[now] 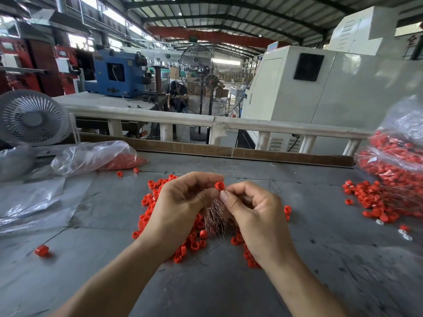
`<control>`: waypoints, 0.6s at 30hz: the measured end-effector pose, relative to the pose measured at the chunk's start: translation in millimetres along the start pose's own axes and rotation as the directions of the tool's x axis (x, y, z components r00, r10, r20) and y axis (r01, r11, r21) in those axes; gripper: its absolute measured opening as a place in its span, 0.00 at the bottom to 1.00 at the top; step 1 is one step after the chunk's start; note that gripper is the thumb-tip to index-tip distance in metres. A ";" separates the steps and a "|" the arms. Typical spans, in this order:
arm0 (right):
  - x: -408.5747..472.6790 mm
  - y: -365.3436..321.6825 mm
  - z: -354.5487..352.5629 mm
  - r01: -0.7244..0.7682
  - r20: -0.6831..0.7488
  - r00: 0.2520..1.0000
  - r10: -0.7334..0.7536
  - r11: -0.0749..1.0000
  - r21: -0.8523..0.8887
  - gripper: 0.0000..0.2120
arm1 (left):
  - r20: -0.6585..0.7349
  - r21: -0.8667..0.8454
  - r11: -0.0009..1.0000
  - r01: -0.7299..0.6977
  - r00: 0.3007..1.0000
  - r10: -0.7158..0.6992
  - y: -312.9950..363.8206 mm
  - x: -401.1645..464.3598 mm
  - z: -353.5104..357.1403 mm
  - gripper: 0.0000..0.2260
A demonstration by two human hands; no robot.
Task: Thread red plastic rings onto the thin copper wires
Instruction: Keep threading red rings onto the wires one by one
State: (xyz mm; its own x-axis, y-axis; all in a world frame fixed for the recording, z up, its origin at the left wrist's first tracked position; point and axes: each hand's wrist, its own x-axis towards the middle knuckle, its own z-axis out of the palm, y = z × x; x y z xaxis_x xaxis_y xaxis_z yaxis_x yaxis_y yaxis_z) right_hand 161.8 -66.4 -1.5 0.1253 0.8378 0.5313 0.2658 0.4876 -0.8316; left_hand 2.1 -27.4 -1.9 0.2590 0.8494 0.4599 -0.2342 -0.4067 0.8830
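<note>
Grey table: two plastic bags (both holding red rings).

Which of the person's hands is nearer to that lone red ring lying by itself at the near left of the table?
Left. The left hand is over the ring pile, closer to the lone red ring; the right hand lies beyond it, farther right.

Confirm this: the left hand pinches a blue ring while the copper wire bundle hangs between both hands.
Not quite. In the head view, the ring pinched by the left hand is red, not blue. The copper wire bundle does hang between it and the right hand.
</note>
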 end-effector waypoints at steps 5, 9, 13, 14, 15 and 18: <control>-0.7 -1.4 -0.7 0.001 -0.004 1.000 -0.001 1.000 0.028 0.05 | -0.011 -0.005 1.000 0.008 1.000 -0.008 0.0 0.1 -0.8 0.10; 0.5 0.8 -2.3 -0.011 -0.008 1.000 0.011 1.000 0.003 0.05 | 0.001 -0.033 0.998 0.046 0.999 -0.046 0.1 0.2 -1.0 0.09; 0.6 3.2 -2.4 -0.024 -0.025 0.999 0.024 0.999 -0.034 0.03 | -0.017 -0.011 0.997 0.083 0.996 -0.083 1.3 -0.7 -1.0 0.10; 0.2 3.5 -2.5 -0.022 -0.029 0.999 0.020 0.999 -0.046 0.03 | -0.018 -0.013 0.996 0.092 0.996 -0.092 2.1 -0.7 -1.1 0.10; 0.0 3.5 -2.5 -0.022 -0.031 0.999 0.020 0.998 -0.053 0.03 | -0.018 -0.017 0.995 0.102 0.995 -0.102 3.0 -0.6 -1.2 0.10; -0.1 2.8 -3.1 -0.021 -0.034 0.999 0.018 0.997 -0.070 0.02 | -0.025 -0.020 0.993 0.120 0.992 -0.120 5.9 0.1 -1.1 0.08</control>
State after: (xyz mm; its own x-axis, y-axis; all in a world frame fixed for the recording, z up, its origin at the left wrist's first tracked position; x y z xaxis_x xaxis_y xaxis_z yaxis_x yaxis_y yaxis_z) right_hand 165.5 -65.9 -3.4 0.1626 0.8378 0.5212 0.3299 0.4517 -0.8289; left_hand -0.3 -29.4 3.3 0.2615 0.9003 0.3479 -0.2206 -0.2952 0.9296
